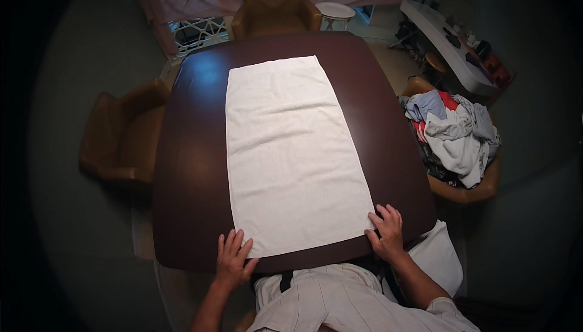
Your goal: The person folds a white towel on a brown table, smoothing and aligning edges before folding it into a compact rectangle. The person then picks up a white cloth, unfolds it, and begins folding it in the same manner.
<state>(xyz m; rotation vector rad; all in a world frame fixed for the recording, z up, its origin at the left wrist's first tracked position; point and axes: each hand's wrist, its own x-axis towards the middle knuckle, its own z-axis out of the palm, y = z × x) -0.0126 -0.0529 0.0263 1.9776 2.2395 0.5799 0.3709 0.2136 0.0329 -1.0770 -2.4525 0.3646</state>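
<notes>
A white towel [291, 150] lies spread lengthwise on a dark red-brown table [191, 204], with a few shallow wrinkles across it. At its near left corner rests my left hand [233, 259], palm down with the fingers apart. My right hand [387, 234] is at the near right corner, its thumb and fingertips touching the towel's edge. Neither hand lifts the cloth. The towel's near edge runs a little inside the table's front edge.
Clothes [455, 131] are heaped on a brown chair [485, 191] at the right. Other brown armchairs stand at the left [123, 136] and far side [275, 9]. A small white round table [337, 10] and a cluttered white counter [455, 54] are farther back.
</notes>
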